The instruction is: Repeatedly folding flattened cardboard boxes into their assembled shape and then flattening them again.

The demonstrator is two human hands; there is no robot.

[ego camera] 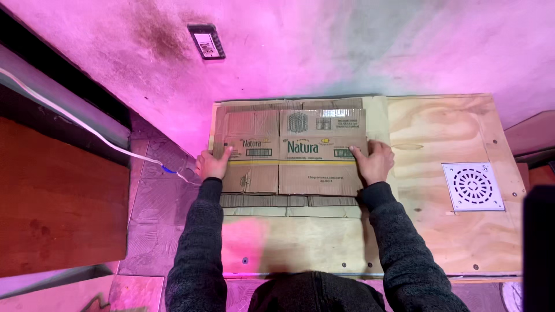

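Observation:
A flattened brown cardboard box (292, 167) with green and yellow print lies on a plywood table (439, 138). My left hand (211, 163) grips the box's left edge, thumb on top. My right hand (374, 162) grips its right edge, thumb pressed on the top face. Under the box, another flat piece of cardboard (289, 206) shows along the near side and at the back. Both arms wear dark grey knitted sleeves.
A white square drain grate (473, 186) lies on the table's right side. A dark red wooden surface (58, 196) stands at the left, with a white cable (87, 128) running across it toward the floor. A wall socket (206, 41) sits on the pink-lit wall.

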